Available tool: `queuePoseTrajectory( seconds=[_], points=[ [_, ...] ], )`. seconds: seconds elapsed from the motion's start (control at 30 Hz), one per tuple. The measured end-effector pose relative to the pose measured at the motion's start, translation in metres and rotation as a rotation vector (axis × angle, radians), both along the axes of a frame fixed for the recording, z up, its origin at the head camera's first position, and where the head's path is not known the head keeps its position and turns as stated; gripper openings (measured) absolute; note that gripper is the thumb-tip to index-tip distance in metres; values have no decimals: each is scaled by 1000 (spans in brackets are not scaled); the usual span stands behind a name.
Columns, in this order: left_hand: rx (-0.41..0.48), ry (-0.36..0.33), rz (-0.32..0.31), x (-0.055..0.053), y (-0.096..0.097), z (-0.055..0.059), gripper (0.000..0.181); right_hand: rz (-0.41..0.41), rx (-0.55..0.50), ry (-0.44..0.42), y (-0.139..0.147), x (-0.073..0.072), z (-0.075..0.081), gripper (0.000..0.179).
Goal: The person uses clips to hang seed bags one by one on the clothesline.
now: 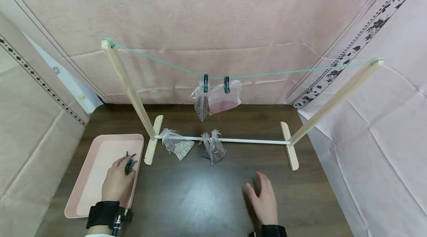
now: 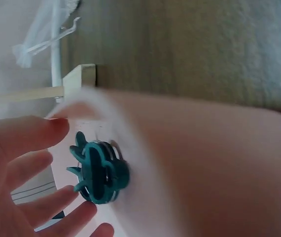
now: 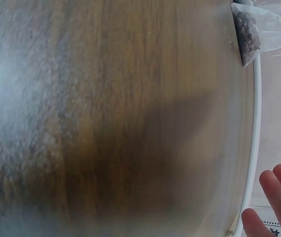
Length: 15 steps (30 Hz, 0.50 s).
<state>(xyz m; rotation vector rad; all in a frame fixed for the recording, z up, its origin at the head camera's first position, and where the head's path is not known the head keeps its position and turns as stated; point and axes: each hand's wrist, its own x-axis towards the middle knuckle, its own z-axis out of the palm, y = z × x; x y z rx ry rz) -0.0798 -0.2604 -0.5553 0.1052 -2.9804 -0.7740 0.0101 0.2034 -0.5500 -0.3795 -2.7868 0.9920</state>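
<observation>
My left hand (image 1: pixel 116 183) reaches into the pink tray (image 1: pixel 103 148). Several dark green clothes clips (image 2: pixel 101 170) lie in the tray against its side wall. In the left wrist view, its fingers and thumb are spread around the clips, some fingertips at their edge, without closing on them. Over the table at the right hovers my right hand (image 1: pixel 265 202), fingers apart and holding nothing. On the cord hang a mesh bag with dark contents (image 1: pixel 201 106) and a bag with pink contents (image 1: pixel 224 100), each under a green clip (image 1: pixel 227 85).
Two wooden posts (image 1: pixel 130 89) carry the green cord (image 1: pixel 160 61), joined below by a white rod (image 1: pixel 250 140). Near the rod lie a bag of pale granules (image 1: pixel 182 149) and a bag of dark bits (image 1: pixel 216 152). Pink cloth (image 1: pixel 213 14) surrounds the table.
</observation>
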Motion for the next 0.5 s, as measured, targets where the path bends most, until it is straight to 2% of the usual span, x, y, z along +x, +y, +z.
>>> queuePoseTrajectory(
  seconds=[0.13, 0.2, 0.5],
  points=[
    [-64, 9, -15, 3, -2, -3, 51, -7, -5, -4, 1, 1, 0, 56],
    [-89, -10, -16, 4, -2, -5, 50, -5, -5, -4, 2, 1, -1, 56],
    [-135, -66, -18, 5, -1, -7, 46, -2, -19, -16, 5, 1, -2, 58]
  ],
)
